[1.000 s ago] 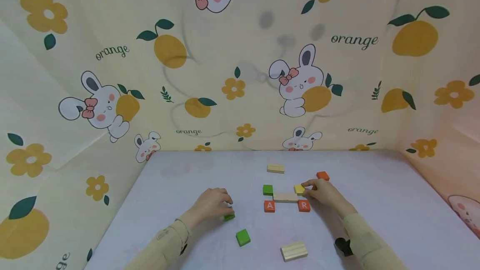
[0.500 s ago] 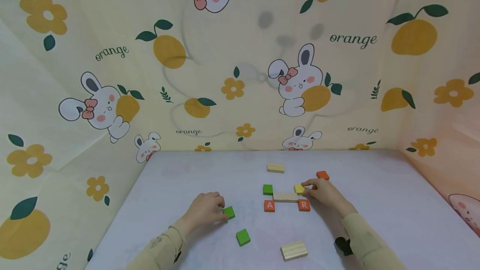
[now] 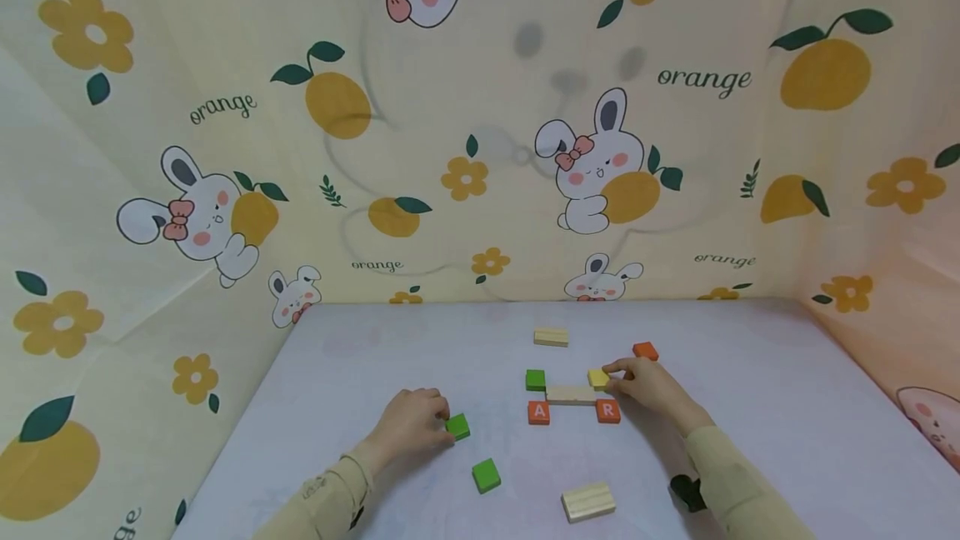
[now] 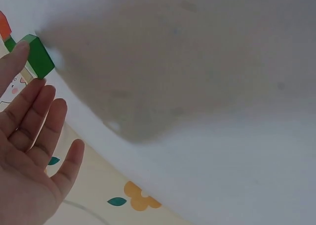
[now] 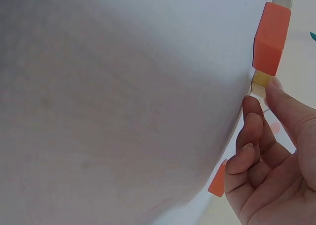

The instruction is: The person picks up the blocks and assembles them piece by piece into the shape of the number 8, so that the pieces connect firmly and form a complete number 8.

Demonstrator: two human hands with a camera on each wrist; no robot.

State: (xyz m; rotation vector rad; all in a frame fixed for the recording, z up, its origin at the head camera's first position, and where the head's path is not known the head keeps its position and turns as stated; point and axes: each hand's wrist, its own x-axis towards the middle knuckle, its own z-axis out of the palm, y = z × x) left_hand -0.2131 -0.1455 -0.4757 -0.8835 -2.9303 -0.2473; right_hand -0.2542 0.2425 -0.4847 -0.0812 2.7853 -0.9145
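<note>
Low in mid-frame, the left hand pinches a green block in a block-wide thumb-and-finger grip; right of centre, the right hand has a similar grip on a yellow block. Both look light, stiff and sturdy, perhaps slightly slippery, so opposite side faces should hold best.

Soft diffuse light, dimmer wrist views, broad blurry shadows

The fingers of the right hand partly hide the yellow block.
</note>
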